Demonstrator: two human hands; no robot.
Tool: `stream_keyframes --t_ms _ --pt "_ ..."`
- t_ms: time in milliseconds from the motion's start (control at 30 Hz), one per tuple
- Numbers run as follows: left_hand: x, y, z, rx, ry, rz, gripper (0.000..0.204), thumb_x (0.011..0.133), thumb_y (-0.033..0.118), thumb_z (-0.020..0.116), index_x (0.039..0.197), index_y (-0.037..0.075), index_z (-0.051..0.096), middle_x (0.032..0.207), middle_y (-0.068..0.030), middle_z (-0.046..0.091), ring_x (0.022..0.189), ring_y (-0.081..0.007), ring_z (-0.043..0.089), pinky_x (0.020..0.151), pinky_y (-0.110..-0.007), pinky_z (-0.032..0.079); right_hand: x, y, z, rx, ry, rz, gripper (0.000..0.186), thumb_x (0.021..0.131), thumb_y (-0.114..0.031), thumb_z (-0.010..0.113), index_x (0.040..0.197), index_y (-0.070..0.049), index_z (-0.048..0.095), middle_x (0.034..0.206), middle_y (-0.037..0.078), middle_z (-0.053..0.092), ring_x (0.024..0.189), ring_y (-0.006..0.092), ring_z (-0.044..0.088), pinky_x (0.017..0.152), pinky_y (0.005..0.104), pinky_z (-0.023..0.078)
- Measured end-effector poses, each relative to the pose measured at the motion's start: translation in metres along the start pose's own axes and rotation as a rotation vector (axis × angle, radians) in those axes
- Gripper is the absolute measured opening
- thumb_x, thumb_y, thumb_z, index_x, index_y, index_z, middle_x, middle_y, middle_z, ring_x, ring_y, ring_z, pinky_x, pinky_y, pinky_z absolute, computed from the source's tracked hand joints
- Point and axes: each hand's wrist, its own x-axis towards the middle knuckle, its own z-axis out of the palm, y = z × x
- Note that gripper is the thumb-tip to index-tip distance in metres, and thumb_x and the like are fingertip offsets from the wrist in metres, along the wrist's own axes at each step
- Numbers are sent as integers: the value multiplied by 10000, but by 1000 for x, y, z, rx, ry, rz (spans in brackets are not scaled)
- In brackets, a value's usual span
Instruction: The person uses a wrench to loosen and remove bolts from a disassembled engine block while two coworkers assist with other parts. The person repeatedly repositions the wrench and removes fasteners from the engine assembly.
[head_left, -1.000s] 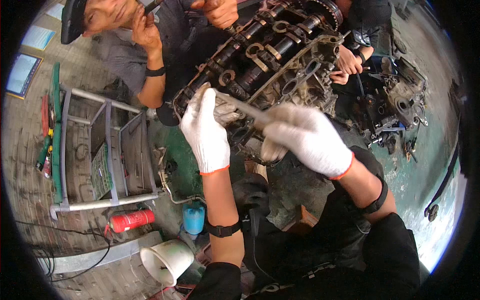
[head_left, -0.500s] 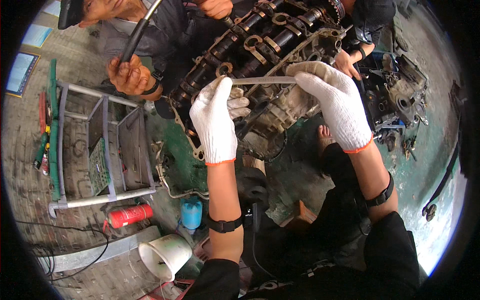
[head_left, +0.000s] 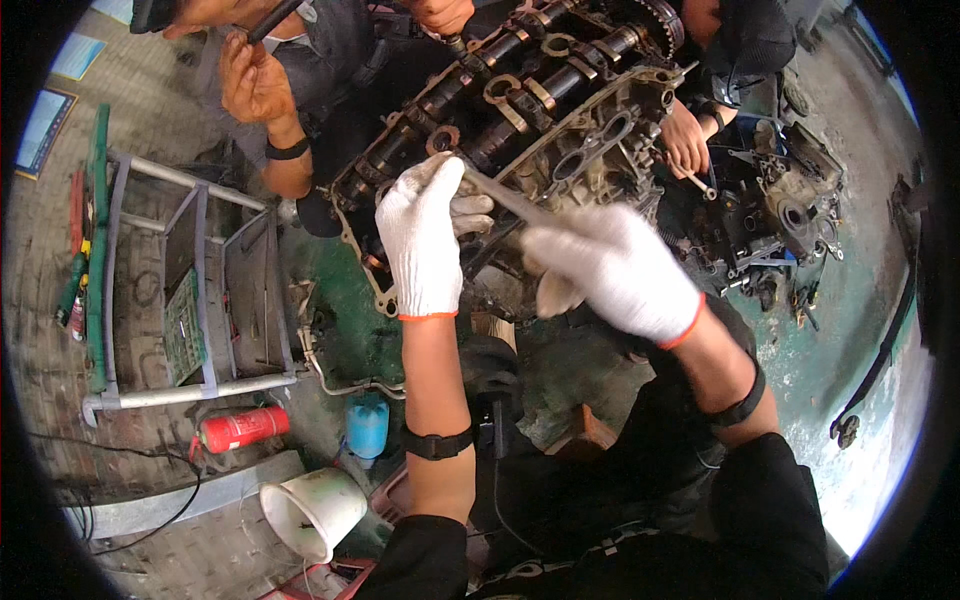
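A metal wrench (head_left: 505, 198) slants down to the right over the engine's near edge. Its far end lies at the fingertips of my white-gloved left hand (head_left: 424, 225), which closes around that end and hides it. My right hand (head_left: 610, 262), in the same kind of knitted glove, is closed on the near end and smeared by motion. Beneath and beyond stands the engine (head_left: 560, 120), with oily camshafts (head_left: 525, 105) exposed along its top. Which fastener the wrench meets, if any, I cannot see.
A co-worker's hand (head_left: 258, 85) at upper left grips a dark-handled bar; another person's hand (head_left: 685, 145) holds a wrench at the right. Engine parts (head_left: 785, 210) lie on the floor. On the left are a metal frame (head_left: 200, 395), fire extinguisher (head_left: 242, 428), blue jug (head_left: 367, 425) and white bucket (head_left: 315, 510).
My right hand has swung down and toward me, turning the wrench from level to slanted. My left hand has hardly moved. At upper left, the co-worker's hand has risen with the bar.
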Motion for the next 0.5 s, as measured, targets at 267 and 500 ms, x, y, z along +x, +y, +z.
stream_keyframes --t_ms 267,500 --pt "-4 -1 2 39 6 27 246 949 180 678 1127 15 641 854 -71 680 684 -159 666 614 -283 544 -9 26 51 -485 259 -508 280 985 -227 577 844 9 632 553 119 616 505 252 652 498 354 493" --pt "-5 6 -4 -162 -32 71 207 966 157 662 1128 28 649 866 -80 674 727 -158 638 632 -292 503 -16 -1 15 23 43 -205 365 974 -283 559 761 -4 658 606 131 663 523 218 650 527 350 496"
